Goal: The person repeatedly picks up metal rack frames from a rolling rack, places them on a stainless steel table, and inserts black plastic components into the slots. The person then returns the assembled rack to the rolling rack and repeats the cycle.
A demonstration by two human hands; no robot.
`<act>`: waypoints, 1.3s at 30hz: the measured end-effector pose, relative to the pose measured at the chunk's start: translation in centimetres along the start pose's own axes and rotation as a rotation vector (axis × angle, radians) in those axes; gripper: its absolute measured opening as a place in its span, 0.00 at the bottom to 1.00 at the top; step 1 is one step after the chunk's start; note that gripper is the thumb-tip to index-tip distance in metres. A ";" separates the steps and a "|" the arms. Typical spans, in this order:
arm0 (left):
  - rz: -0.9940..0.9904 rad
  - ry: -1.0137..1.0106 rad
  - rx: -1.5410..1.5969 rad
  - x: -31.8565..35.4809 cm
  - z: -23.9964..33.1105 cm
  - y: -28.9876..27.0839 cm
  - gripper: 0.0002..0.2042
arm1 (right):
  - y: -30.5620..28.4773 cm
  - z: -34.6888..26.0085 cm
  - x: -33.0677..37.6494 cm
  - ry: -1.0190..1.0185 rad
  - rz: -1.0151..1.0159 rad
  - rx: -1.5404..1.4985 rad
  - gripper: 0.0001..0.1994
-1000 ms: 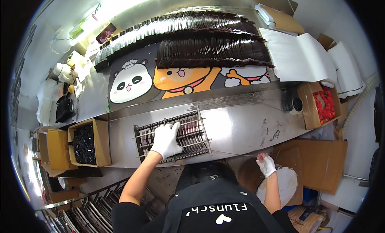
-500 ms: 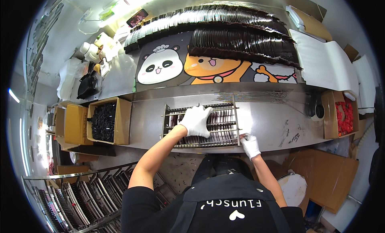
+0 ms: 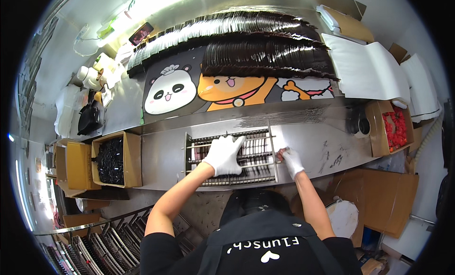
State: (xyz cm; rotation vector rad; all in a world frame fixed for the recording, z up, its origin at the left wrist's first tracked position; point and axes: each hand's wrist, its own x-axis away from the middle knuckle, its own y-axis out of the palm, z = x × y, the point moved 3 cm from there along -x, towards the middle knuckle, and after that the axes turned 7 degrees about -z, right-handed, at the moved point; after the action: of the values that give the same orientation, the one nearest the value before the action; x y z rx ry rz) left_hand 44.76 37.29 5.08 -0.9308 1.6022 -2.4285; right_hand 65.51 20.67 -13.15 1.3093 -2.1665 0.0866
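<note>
A metal rack lies on the steel worktop, with crossbars and rows of thin dark strips between its two end plates. My left hand, in a white glove, rests over the middle of these strips, palm down with the thumb spread from the fingers. Just outside the rack's right end plate is my right hand. Its glove leaves the fingertips bare, and they are pinched together close to the plate. Whatever they hold, if anything, is too small to make out.
Long rows of thin dark pieces cover the back of a cartoon mat. A carton of black parts stands left, a carton of red parts right. A tape roll sits near the red parts. More loaded racks stand lower left.
The whole view has shifted, moving the bench leftward in the picture. My right hand has moved slightly up along the right end plate. My left hand stays on the strips.
</note>
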 end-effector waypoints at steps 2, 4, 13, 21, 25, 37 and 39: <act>-0.013 0.001 -0.032 -0.3 1.2 0.1 0.48 | 0.8 -1.4 -2.8 -0.048 0.063 -0.070 0.07; 0.053 0.017 -0.034 -0.5 1.5 0.9 0.47 | 1.5 -1.6 -5.9 -0.116 0.049 -0.105 0.07; 0.297 0.090 0.091 3.1 6.6 -5.1 0.39 | -4.4 -5.1 -6.3 -0.118 0.000 -0.028 0.08; 0.620 -0.950 0.236 12.2 -12.7 6.0 0.50 | -10.9 -5.9 -7.3 0.035 0.256 -0.113 0.13; 0.421 -1.329 0.234 16.7 -21.9 14.9 0.54 | -10.9 -0.7 -2.7 0.046 0.105 0.228 0.14; 0.380 -0.584 0.590 1.5 -4.5 11.2 0.52 | 13.0 1.8 -2.4 0.103 -0.718 0.386 0.21; 0.154 -0.662 0.717 1.2 -5.9 10.2 0.46 | 12.7 3.2 -4.8 -0.009 -0.754 0.507 0.20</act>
State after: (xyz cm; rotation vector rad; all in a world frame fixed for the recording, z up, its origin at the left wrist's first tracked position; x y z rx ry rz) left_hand 38.14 37.00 -4.73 -1.1981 0.5057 -2.0018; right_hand 55.20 29.78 -15.21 2.3290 -1.5654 0.3371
